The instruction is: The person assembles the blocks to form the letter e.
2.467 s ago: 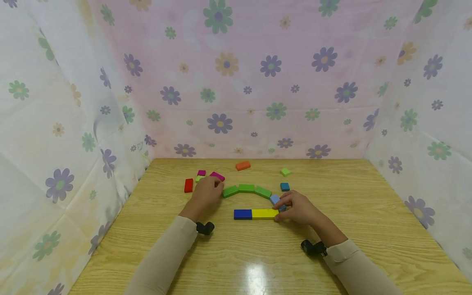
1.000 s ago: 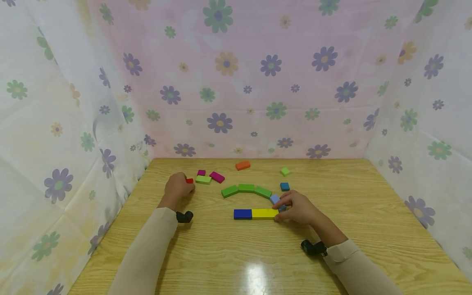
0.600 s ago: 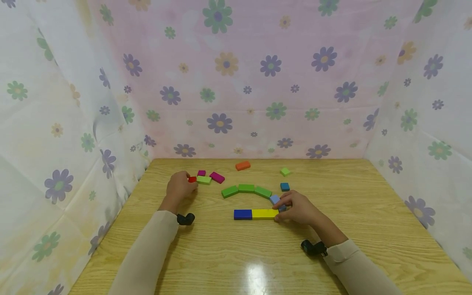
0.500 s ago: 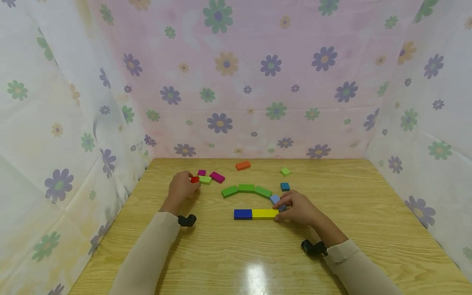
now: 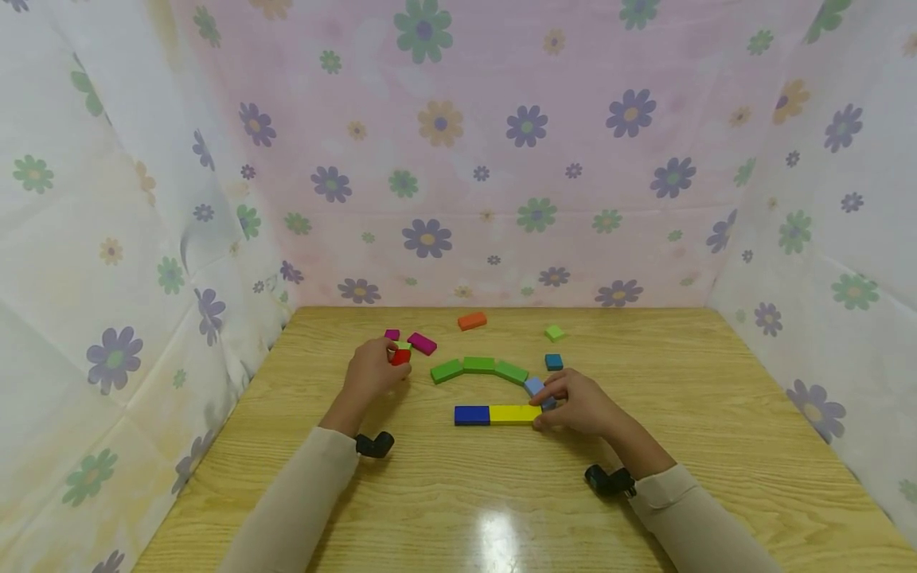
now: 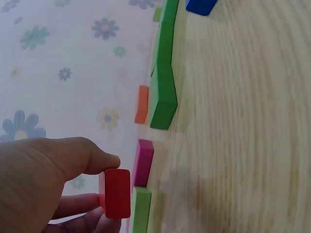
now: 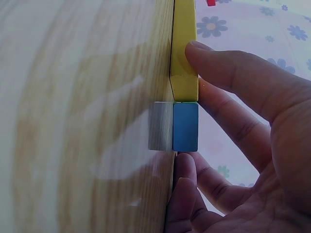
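My left hand (image 5: 372,370) pinches a red block (image 5: 400,358) between thumb and fingers. In the left wrist view the red block (image 6: 117,193) is held end-on, near a lime block (image 6: 141,208) and a magenta block (image 6: 143,162). My right hand (image 5: 579,404) rests at the right end of the layout. Its thumb touches the yellow block (image 7: 184,53), and its fingers curl round the light blue block (image 7: 185,127), whose middle is hidden from above. Several green blocks (image 5: 478,365) form an arc leading to the light blue block. A dark blue block (image 5: 471,415) adjoins the yellow one.
Behind the arc lie an orange block (image 5: 472,321), a magenta block (image 5: 423,343), a small magenta block (image 5: 392,334), a small lime block (image 5: 555,333) and a teal block (image 5: 554,362). Flowered cloth (image 5: 526,126) surrounds the wooden table (image 5: 430,493).
My left hand went from near the arc's left end to the red block at far left, took it, and has carried it rightward, in front of the lime block. My right hand stays put.
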{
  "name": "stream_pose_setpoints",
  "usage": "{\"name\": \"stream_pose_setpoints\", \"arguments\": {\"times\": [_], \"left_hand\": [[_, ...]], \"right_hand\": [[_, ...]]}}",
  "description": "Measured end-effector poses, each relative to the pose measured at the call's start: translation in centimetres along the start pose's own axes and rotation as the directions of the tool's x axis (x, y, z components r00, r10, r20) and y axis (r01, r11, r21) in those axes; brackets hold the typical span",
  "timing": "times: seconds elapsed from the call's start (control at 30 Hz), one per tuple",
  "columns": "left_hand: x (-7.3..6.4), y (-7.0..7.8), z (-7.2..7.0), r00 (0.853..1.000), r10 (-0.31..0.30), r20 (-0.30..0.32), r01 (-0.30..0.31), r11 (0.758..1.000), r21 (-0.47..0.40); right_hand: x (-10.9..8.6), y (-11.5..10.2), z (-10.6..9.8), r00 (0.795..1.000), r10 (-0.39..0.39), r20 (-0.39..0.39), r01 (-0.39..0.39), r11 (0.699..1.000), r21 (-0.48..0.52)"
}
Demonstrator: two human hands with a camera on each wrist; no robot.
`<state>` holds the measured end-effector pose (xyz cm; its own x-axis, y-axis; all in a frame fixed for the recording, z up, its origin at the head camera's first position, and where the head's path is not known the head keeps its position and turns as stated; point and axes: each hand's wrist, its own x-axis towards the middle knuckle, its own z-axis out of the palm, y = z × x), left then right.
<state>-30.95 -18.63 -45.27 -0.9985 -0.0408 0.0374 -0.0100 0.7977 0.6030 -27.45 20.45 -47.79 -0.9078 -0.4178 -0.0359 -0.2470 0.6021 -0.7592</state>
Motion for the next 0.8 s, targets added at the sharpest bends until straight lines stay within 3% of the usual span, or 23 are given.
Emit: {"name": "stream_pose_setpoints", "arguments": {"times": [0.5, 0.8], "left_hand": [[-1.8, 1.2, 2.0, 0.998, -0.013, 0.057, 0.013, 1.0, 0.0], [-2.3, 1.3, 2.7, 0.997, 0.044, 0.07, -0.048, 0.998, 0.05]], "right_hand": [[0.1, 0.3, 0.2, 1.0, 0.015, -0.004, -0.015, 1.0, -0.007], [0.2, 0.4, 0.1, 1.0, -0.012, 0.002, 0.012, 1.0, -0.016]]}}
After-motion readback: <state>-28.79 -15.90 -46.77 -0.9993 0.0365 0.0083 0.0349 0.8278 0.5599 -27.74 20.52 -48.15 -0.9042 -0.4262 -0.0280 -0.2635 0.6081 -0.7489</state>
